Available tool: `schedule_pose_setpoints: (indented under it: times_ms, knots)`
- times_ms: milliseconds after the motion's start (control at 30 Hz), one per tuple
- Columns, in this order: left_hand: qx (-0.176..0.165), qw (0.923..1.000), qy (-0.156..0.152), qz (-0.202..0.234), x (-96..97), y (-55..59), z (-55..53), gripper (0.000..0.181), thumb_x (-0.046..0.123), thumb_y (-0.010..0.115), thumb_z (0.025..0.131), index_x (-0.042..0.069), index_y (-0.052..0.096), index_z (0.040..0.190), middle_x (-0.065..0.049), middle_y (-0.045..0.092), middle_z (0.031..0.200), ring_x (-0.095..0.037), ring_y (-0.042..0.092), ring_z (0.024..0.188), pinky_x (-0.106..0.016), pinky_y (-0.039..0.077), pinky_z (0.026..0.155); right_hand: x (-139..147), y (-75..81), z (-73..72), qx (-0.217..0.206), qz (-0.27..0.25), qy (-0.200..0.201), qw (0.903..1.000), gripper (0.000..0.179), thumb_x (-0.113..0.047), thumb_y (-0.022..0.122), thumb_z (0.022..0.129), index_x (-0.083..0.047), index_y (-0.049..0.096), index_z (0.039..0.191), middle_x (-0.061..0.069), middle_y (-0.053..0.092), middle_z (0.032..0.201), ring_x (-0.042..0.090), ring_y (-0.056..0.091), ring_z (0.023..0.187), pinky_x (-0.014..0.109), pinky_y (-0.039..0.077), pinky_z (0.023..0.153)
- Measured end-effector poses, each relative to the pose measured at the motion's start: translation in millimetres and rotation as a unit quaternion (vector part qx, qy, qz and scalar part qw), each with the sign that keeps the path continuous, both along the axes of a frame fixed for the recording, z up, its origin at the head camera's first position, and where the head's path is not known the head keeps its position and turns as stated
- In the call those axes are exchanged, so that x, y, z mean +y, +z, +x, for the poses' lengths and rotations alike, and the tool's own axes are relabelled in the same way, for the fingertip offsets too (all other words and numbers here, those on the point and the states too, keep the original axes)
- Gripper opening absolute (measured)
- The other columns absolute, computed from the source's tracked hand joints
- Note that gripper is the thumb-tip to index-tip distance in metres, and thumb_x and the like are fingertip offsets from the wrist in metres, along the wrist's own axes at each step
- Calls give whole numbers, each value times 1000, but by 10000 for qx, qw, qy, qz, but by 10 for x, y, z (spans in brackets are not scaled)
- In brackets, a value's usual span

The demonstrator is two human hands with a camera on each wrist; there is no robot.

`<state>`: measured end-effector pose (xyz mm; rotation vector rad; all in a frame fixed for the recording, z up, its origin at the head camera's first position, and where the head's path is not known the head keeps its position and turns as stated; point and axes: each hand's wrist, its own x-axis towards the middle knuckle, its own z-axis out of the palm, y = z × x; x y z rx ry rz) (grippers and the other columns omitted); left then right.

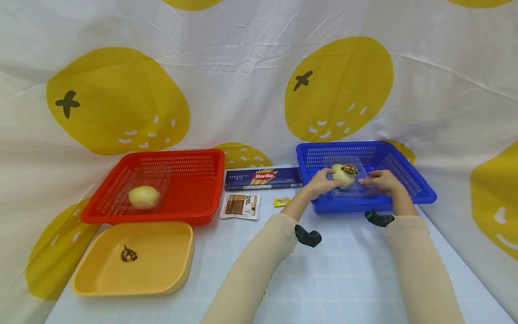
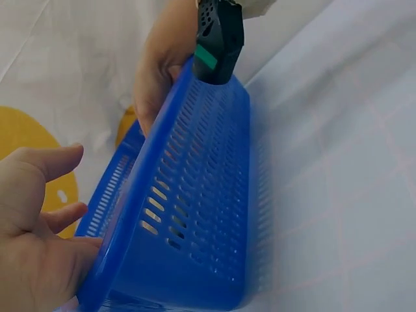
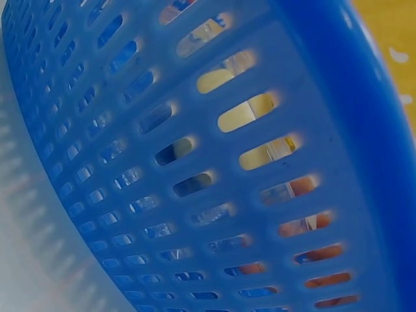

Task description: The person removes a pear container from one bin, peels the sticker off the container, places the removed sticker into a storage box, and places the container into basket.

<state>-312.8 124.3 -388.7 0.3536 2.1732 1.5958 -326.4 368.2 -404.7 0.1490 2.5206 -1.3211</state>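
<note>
A clear plastic container [image 1: 356,191] lies in the blue basket [image 1: 422,194]. A pale yellow, rounded thing like a peeled onion [image 1: 343,178] shows in it, with a dark printed sticker [image 1: 350,170] over it. My left hand [image 1: 319,183] is at the container's left side, fingers and thumb spread near the pale thing; in the left wrist view its thumb stands free beside the rim. By the container's right edge is my right hand [image 1: 384,181], fingers loosely bent and pointing inward. Through the basket's slots, the right wrist view shows the pale thing [image 3: 240,117] and bits of fingers.
A red basket [image 1: 214,202] at left holds another clear container with a pale round thing [image 1: 143,196]. In front stands a yellow tray [image 1: 162,265] with a similar sticker [image 1: 129,254]. Between the baskets lie a spaghetti box [image 1: 263,177], a white packet [image 1: 240,206] and a yellow sachet [image 1: 281,202].
</note>
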Motion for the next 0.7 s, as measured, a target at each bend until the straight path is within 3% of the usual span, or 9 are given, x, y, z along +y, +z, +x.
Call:
schedule_pose_setpoints:
  times_ms: [167,367,533,700]
  knots:
    - [-84,9998,-78,-133,14,3,-10,57,30,67,88,12,44,137,-7,45,137,-26,51,116,-43,50,85,11,9,-2,-169,232,-115,9995,91,-36,63,89,19,12,141,41,27,139,44,51,116,48,45,93]
    - [-170,9994,-220,184,47,-14,-32,59,23,69,86,6,43,136,-13,46,133,-26,55,110,-40,52,85,35,33,2,-162,137,-59,9998,96,-39,65,87,21,12,139,43,25,138,42,57,109,48,48,90]
    - [-556,9966,-215,569,65,-23,-48,64,19,68,86,2,37,140,-16,47,130,-33,55,112,-42,51,87,34,25,-2,-291,72,-49,9995,90,-36,62,90,18,10,141,41,21,141,42,52,116,48,44,95]
    - [-914,9926,-320,733,51,-21,-77,68,19,67,88,3,31,143,-17,43,134,-34,50,119,-45,47,93,41,1,-23,-344,-59,-38,9994,82,-30,57,94,18,9,141,41,20,142,38,56,113,46,45,94]
